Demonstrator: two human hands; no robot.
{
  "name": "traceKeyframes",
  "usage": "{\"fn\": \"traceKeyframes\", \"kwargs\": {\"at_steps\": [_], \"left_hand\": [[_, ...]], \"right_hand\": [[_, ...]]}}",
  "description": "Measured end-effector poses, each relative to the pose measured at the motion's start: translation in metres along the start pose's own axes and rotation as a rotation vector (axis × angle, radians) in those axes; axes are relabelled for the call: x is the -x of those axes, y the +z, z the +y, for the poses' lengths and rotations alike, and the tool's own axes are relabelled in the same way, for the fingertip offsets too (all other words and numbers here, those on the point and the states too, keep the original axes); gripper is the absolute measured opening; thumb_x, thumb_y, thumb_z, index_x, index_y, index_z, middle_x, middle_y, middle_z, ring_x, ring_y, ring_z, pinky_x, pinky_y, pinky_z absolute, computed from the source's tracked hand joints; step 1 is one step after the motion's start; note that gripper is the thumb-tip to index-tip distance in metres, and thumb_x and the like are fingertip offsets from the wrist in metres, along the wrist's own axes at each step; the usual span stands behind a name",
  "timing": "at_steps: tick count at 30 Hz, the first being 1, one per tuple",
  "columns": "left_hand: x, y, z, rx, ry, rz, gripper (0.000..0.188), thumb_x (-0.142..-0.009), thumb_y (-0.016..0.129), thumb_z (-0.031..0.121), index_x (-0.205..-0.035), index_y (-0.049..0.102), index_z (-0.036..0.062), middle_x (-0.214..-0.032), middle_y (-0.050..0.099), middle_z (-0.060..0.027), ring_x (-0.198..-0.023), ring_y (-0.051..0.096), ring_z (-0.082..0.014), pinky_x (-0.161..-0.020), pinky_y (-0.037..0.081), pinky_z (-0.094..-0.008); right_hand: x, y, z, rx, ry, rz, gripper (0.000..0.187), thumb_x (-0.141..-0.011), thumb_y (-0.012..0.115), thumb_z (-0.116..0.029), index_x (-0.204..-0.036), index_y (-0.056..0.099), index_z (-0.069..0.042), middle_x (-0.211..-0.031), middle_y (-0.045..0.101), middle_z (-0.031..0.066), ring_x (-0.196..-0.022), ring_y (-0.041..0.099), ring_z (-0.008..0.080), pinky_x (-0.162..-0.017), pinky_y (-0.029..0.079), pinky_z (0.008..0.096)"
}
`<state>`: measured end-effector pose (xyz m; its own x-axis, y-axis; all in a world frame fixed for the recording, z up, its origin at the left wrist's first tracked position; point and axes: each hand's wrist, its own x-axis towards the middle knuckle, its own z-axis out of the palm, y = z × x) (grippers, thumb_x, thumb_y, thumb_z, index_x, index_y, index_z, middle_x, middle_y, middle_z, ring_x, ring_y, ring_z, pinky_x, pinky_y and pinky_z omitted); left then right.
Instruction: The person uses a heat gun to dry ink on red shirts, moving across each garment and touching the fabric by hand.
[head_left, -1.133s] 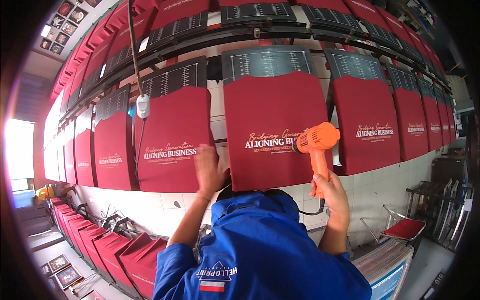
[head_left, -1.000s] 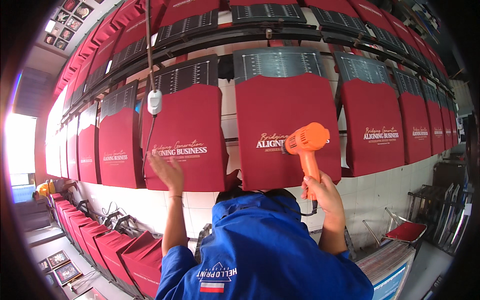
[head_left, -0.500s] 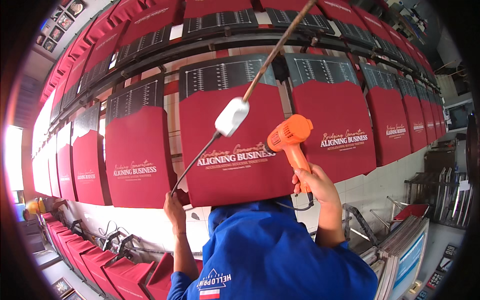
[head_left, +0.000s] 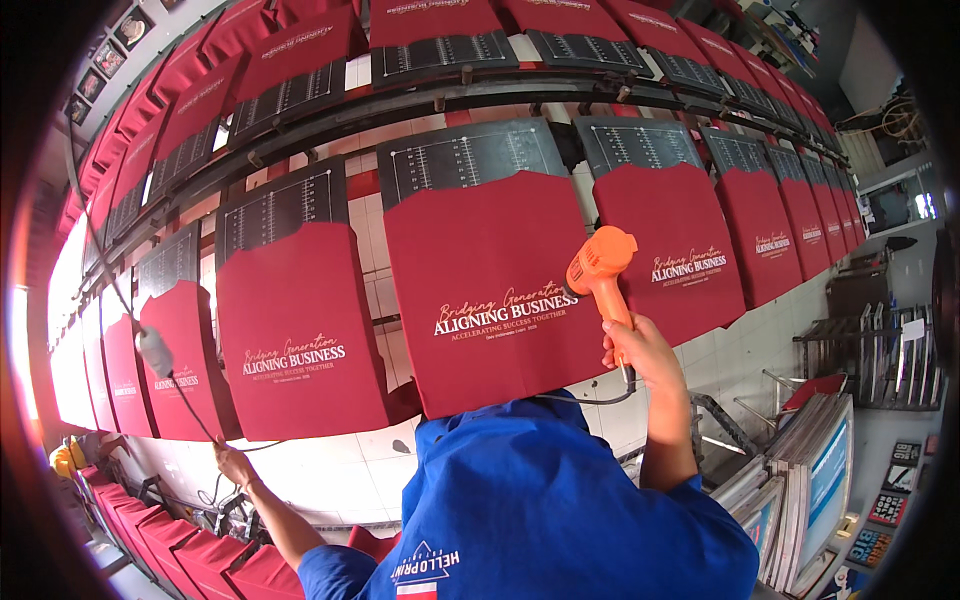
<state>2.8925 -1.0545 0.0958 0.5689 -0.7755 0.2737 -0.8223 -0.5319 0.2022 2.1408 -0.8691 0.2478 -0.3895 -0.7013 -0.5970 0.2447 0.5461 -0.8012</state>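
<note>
The right hand [head_left: 640, 355], arm bent and raised, wraps tightly around the handle of an orange heat gun [head_left: 600, 268] aimed at the red shirt [head_left: 490, 290] hanging ahead, while the left hand [head_left: 232, 462] stretches down-left, fingers closed on a dark cable [head_left: 185, 400].

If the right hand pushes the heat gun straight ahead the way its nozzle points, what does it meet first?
Most likely the red fabric panel on the board in front. The right hand holds the orange heat gun with its nozzle aimed at the panel's printed lettering, though depth is hard to judge.
</note>
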Motion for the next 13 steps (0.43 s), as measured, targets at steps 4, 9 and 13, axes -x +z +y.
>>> {"fn": "traceKeyframes", "kwargs": {"at_steps": [4, 9, 13], "left_hand": [[-0.03, 0.047, -0.009, 0.026, -0.093, -0.068, 0.052, -0.101, 0.037, 0.044, -0.113, 0.062, 0.0002, -0.112, 0.064, -0.025, -0.105, 0.06, -0.0438, -0.088, 0.047, -0.0485], [-0.023, 0.08, -0.011, -0.002, -0.177, 0.025, 0.048, -0.1, 0.04, 0.043, -0.112, 0.063, 0.0023, -0.109, 0.065, -0.0241, -0.099, 0.062, -0.0434, -0.084, 0.048, -0.05], [-0.013, 0.093, 0.014, 0.042, -0.145, -0.129, 0.05, -0.099, 0.042, 0.046, -0.125, 0.061, 0.0077, -0.121, 0.062, -0.0231, -0.114, 0.059, -0.039, -0.097, 0.045, -0.0444]], "right_hand": [[0.0, -0.003, 0.003, -0.008, -0.006, 0.047, 0.025, -0.092, 0.06, -0.024, -0.101, 0.057, -0.001, -0.074, 0.058, 0.0044, -0.057, 0.06, 0.0139, -0.054, 0.05, 0.0279], [0.0, -0.007, 0.007, -0.083, 0.021, 0.001, 0.026, -0.091, 0.062, -0.024, -0.101, 0.058, -0.001, -0.074, 0.058, 0.0042, -0.057, 0.06, 0.0139, -0.054, 0.05, 0.028], [-0.003, -0.006, 0.021, -0.061, -0.003, 0.063, 0.031, -0.089, 0.065, -0.026, -0.108, 0.057, -0.002, -0.078, 0.059, 0.0063, -0.058, 0.06, 0.0157, -0.056, 0.051, 0.0285]]}}
